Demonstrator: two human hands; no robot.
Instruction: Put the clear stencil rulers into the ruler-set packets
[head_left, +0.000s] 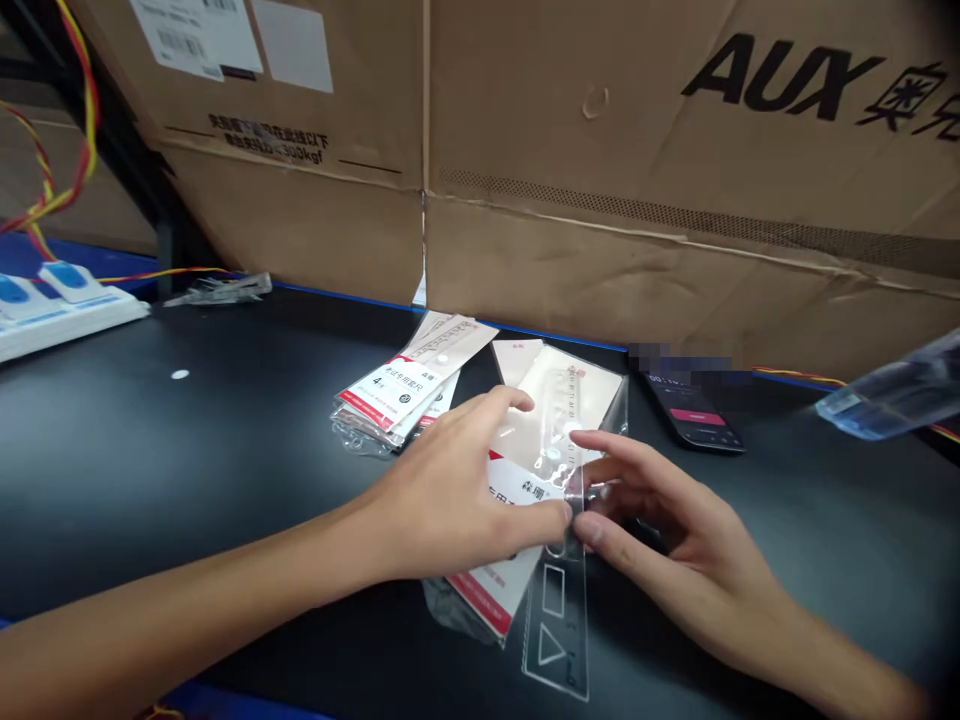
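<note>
A clear plastic stencil ruler [555,625] with rectangle and triangle cut-outs lies slantwise across a stack of packaged ruler sets [517,600] with red-and-white labels. My left hand [457,480] reaches over that stack from the left, fingers curled over it and thumb on the ruler's edge. On the other side, my right hand [675,540] is curled at the ruler's right edge, thumb tip and fingertips against it. Its lower fingers are partly hidden beside shiny clear plastic. Left of these, a second pile of packaged ruler sets [394,390] lies fanned out.
A phone [690,405] lies behind my right hand, near a clear plastic object [892,390]. A large cardboard box [525,250] walls off the back of the black table [187,480]. At left sit a power strip [75,315] and crumpled clear plastic [225,289].
</note>
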